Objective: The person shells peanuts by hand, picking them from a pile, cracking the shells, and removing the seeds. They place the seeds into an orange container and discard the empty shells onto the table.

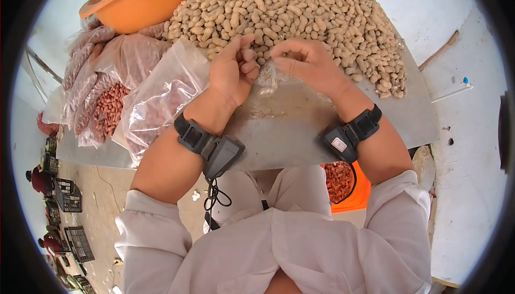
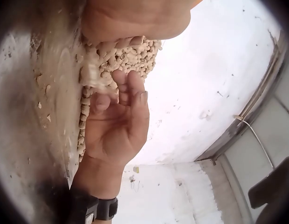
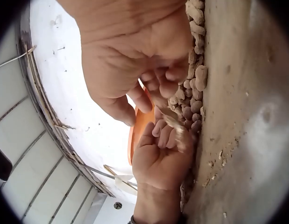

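Note:
Over the front edge of the unshelled peanut pile [image 1: 300,10], both hands work close together. My left hand [image 1: 232,71] is turned palm inward, its fingers curled toward the palm; whether they enclose anything I cannot tell. The right hand [image 1: 314,63] faces it with fingers loosely bent, and its palm looks bare in the left wrist view. Between the hands, just above the tabletop, blurred pale peanut shell pieces [image 1: 266,79] drop; in the right wrist view shell bits [image 3: 179,133] overlap the left fingers.
Left of the pile lie clear plastic bags [image 1: 155,95] of red peanut kernels [image 1: 110,106]. Behind them an orange basin [image 1: 139,2] leans on the pile. Shell crumbs dot the metal tabletop [image 1: 289,138]. An orange container [image 1: 354,192] of reddish pieces stands below the table's front edge.

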